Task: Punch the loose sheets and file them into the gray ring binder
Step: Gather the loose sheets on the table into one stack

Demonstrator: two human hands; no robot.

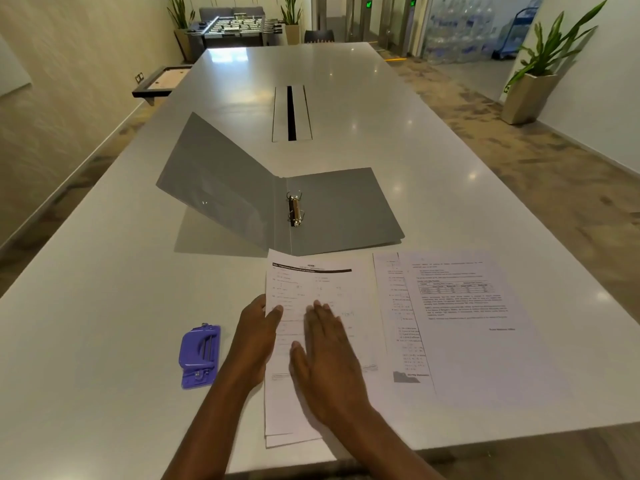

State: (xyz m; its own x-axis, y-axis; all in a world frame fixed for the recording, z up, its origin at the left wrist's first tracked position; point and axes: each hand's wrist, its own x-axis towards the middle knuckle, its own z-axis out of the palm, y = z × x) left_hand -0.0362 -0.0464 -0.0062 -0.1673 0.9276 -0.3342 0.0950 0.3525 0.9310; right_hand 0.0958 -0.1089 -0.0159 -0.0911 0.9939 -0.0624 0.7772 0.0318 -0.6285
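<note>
The gray ring binder (325,209) lies open on the white table (104,306), its left cover tilted up and its metal rings (295,209) parted. A small stack of printed sheets (322,289) lies just in front of it. My left hand (258,336) grips the stack's left edge, thumb on top. My right hand (327,355) rests flat on the stack with fingers spread. More loose printed sheets (464,317) lie to the right, overlapping. A purple hole punch (200,355) sits left of my left hand, apart from it.
A cable slot (291,112) runs along the table's middle behind the binder. The table's near edge passes under my forearms, and the stack overhangs it slightly. Potted plants (540,74) and a foosball table (235,27) stand far off on the floor.
</note>
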